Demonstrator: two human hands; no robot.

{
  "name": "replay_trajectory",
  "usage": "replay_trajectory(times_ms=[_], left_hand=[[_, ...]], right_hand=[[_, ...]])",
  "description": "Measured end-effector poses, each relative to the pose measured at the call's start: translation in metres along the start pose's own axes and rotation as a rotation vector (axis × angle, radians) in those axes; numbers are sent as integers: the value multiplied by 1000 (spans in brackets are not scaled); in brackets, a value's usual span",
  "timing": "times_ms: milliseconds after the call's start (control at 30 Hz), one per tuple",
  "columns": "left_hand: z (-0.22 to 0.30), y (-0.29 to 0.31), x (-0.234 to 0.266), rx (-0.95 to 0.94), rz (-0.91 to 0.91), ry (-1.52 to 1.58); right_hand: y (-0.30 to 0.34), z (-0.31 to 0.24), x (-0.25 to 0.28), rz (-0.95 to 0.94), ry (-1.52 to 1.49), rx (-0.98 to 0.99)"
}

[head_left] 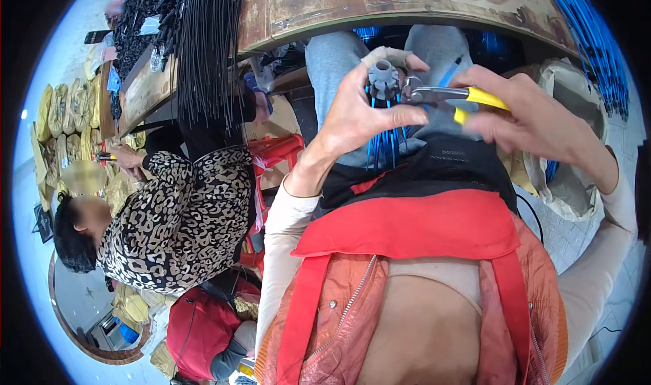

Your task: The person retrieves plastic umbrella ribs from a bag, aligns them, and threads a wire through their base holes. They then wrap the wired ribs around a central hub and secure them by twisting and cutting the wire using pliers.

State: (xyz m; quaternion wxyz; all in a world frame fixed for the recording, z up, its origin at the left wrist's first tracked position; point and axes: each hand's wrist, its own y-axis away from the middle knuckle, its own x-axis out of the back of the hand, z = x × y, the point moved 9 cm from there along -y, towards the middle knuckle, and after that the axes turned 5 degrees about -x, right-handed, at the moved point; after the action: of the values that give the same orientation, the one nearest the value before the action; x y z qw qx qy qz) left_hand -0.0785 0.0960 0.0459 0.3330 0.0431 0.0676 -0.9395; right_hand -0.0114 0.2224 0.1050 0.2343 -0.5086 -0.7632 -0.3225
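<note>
My left hand (352, 114), a wrap on one finger, is closed round a grey plastic hub (384, 80) with a hollow centre and notches round its edge. Thin blue rods (384, 148) hang below it, over my lap. My right hand (542, 114) grips pliers with yellow handles (487, 99), the handles spread apart and the lower fingers blurred. The metal jaws (424, 93) are at the right side of the hub, by my left fingertips; what lies between them is too small to make out. A blue rod with a dark tip (453, 70) sticks up behind the pliers.
A worn wooden table (339, 5) spans the far side. Black rods (207, 53) hang over its left part; blue rods (600, 59) lie at the far right. A white sack (566, 181) stands at my right. Left, a co-worker in a patterned top (190, 215) sits near a red stool (274, 154).
</note>
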Motion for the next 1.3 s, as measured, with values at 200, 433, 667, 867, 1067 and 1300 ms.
replay_trajectory(times_ms=[200, 433, 667, 867, 1067, 1300], left_hand=[[-6, 0, -5, -37, -72, 22], [1, 16, 6, 35, 26, -40], [-8, 19, 11, 68, -36, -40], [-9, 20, 10, 101, -61, -113], [-9, 21, 9, 82, -61, -96], [-8, 17, 10, 42, -76, -130]], right_hand=[[2, 17, -21, -84, -154, -189], [0, 24, -56, -567, -461, -473], [1, 32, -84, -187, -578, -276], [2, 21, -58, -373, -522, -310], [7, 12, -57, -425, -530, -426], [10, 19, -59, -359, -437, -577]])
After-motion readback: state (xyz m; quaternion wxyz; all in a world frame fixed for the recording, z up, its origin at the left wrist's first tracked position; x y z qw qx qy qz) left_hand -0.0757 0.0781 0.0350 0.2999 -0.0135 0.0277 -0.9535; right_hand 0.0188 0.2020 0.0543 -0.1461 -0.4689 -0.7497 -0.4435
